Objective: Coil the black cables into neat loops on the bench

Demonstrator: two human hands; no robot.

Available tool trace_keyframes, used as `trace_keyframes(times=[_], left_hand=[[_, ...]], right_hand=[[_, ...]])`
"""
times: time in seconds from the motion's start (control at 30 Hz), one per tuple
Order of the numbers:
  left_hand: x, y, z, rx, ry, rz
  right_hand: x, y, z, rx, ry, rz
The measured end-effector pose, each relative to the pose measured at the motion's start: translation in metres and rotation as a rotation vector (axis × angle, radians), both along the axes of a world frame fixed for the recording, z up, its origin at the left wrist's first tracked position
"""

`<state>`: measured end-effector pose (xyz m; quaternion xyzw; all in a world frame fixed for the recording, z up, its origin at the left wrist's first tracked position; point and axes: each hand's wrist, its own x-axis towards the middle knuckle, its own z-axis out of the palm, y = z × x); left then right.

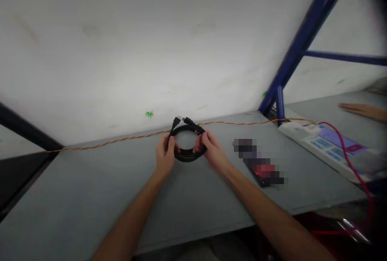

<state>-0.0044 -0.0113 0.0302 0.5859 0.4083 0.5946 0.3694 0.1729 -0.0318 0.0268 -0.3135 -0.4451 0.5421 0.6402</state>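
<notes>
Left grip (165,154) and right grip (212,148), both mine, are closed on opposite sides of the coiled black cable (185,158) over the desk (87,190), in what I judge a coiling step, the next move calling for steady pressure.

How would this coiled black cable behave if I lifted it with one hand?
The black cable seems fairly springy, since it arcs smoothly. It might loosen, as no tie shows. Both plugs stick out and could swing.
</notes>
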Motion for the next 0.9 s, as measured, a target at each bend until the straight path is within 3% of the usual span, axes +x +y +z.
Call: trace_keyframes(times=[0.13, 0.3, 0.43, 0.67, 0.9], left_hand=[[-0.012, 0.011, 0.008, -0.043, -0.228, 0.058], [-0.040, 0.028, 0.022, -0.100, -0.406, 0.120], [-0.047, 0.033, 0.021, -0.116, -0.426, 0.136], [-0.046, 0.036, 0.011, -0.124, -0.422, 0.151], [-0.048, 0.039, 0.008, -0.112, -0.387, 0.188]], right_hand=[[-0.002, -0.004, -0.002, 0.013, -0.283, 0.139], [-0.001, -0.006, -0.009, 0.420, -0.949, -0.104], [0.002, -0.001, -0.020, 0.427, -1.305, -0.147], [0.001, -0.002, -0.018, 0.349, -1.464, -0.123], [0.017, 0.000, -0.018, 0.223, -1.520, -0.263]])
